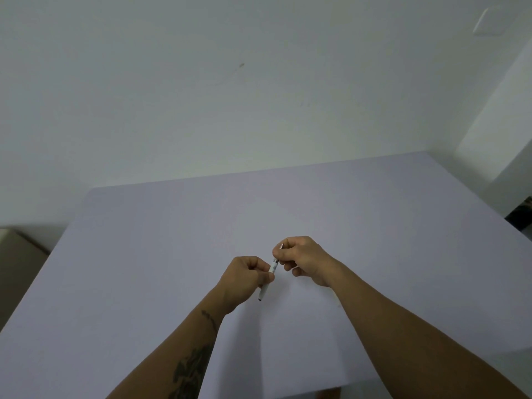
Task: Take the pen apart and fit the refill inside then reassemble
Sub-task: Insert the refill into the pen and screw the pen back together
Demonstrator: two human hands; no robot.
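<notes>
A white pen [273,266] is held slanted above the middle of the table, its dark end pointing down toward me. My left hand [244,279] is closed around the lower white barrel. My right hand [305,259] pinches the upper end, where a thin metallic tip sticks out past the fingers. The two hands are almost touching at the pen's middle. Fingers hide most of the pen, and I cannot tell whether its parts are separated. No loose refill shows.
The pale lavender table [172,254] spreads out around both hands, its far edge against a white wall [230,96]. A brown box [17,260] stands off the left edge. Dark objects [522,211] sit past the right edge.
</notes>
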